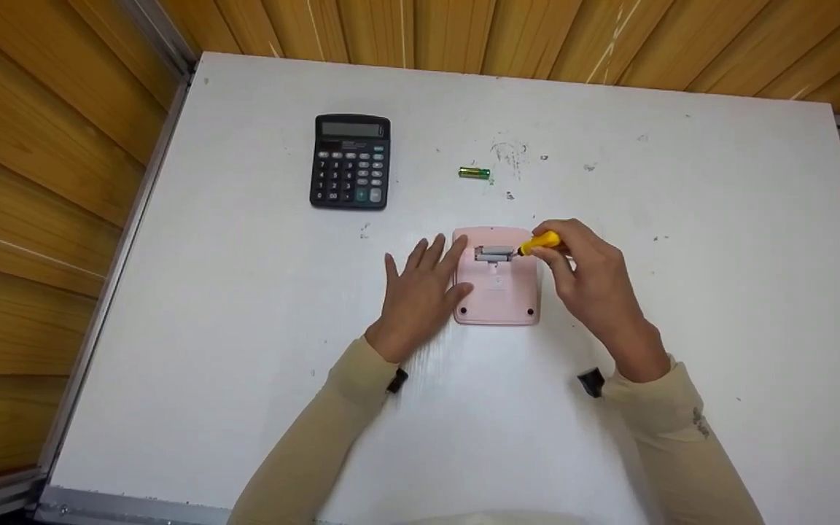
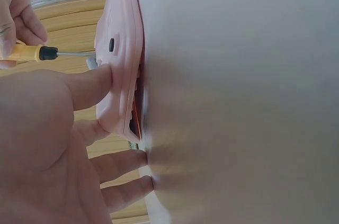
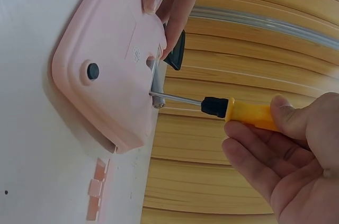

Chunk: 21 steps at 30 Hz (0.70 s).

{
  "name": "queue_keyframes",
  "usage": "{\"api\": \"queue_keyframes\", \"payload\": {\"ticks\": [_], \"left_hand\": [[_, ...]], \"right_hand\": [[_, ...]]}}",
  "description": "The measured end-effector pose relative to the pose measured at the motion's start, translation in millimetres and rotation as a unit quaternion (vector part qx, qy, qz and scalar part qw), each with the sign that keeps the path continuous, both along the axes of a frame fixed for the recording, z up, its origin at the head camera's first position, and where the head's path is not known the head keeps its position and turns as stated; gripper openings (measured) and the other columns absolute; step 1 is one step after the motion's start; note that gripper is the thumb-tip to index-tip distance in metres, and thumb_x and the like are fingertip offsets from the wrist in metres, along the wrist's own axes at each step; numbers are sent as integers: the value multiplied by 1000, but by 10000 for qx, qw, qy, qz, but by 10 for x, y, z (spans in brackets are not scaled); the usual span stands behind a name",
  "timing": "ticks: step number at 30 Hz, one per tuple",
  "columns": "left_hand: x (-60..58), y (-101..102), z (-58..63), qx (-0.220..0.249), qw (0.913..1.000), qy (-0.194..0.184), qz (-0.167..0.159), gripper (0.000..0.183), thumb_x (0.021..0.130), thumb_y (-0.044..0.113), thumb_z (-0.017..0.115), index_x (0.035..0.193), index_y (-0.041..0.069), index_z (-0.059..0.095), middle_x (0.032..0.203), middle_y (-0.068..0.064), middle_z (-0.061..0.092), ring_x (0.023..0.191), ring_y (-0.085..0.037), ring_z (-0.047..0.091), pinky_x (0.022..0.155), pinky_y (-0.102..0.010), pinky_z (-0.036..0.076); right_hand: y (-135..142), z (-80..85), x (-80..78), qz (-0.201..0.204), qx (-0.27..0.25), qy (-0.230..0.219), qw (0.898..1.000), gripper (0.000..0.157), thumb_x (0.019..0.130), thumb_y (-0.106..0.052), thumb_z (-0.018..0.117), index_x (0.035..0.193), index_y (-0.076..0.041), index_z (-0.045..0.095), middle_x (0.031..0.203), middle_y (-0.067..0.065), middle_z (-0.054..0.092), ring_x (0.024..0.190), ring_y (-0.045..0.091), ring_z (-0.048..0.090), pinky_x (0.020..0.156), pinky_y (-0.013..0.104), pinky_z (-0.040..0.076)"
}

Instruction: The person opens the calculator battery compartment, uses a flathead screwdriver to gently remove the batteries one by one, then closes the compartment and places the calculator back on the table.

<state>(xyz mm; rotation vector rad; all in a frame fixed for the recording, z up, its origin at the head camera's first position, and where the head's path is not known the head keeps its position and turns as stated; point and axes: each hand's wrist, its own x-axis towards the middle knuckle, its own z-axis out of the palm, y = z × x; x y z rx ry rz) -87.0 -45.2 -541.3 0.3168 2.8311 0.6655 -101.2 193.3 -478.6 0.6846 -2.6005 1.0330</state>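
Observation:
A pink calculator [image 1: 496, 299] lies face down, its battery compartment uncovered, with grey batteries [image 1: 494, 257] inside. One grey battery [image 3: 158, 89] sticks up at one end. My right hand [image 1: 595, 273] grips the yellow handle of a screwdriver [image 3: 251, 115]; its metal shaft reaches to that raised battery end. On the calculator's left side rests my left hand [image 1: 420, 295], fingers spread. Its thumb [image 2: 92, 86] presses on the pink back and the index finger touches the edge, while other fingers reach the table.
A black calculator [image 1: 351, 162] lies face up at the back left. A green and gold battery [image 1: 474, 173] lies beyond the pink calculator. In the right wrist view, a small pink battery cover [image 3: 96, 192] lies on the white table [image 1: 208, 328]. Wood-patterned panels [image 1: 464, 33] stand around it.

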Motion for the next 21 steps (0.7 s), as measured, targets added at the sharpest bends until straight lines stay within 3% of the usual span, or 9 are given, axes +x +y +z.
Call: {"api": "queue_keyframes", "payload": {"ticks": [4, 11, 16, 21], "left_hand": [[0, -4, -6, -9, 10000, 71, -22, 73, 109, 50, 57, 171, 29, 26, 173, -9, 30, 160, -33, 23, 119, -77, 11], [10, -28, -4, 10, 9999, 116, -69, 72, 109, 49, 56, 171, 27, 26, 172, -11, 31, 160, -34, 23, 118, -78, 11], [16, -36, 13, 26, 9998, 140, -124, 72, 109, 48, 55, 171, 26, 26, 172, -11, 30, 160, -34, 23, 118, -78, 12], [16, -31, 15, 43, 9998, 112, -156, 72, 110, 49, 54, 171, 26, 24, 173, -11, 29, 160, -34, 22, 119, -77, 11]], "right_hand": [[20, 1, -33, 65, -97, -87, 9999, 28, 93, -1, 77, 119, 3, 66, 113, 14, 71, 101, 27, 72, 94, 15, 51], [251, -126, -138, -194, -1036, -961, 9898, 25, 98, 0, 73, 121, 5, 66, 113, 13, 72, 100, 21, 72, 91, 17, 54], [431, -289, -192, -296, -2182, -1716, 9603, 22, 103, 3, 65, 123, 10, 63, 115, 15, 70, 104, 17, 73, 92, 27, 58], [549, -432, -220, -320, -2932, -2144, 9311, 27, 103, 1, 65, 126, 14, 60, 115, 17, 69, 103, 21, 75, 91, 34, 59]]}}
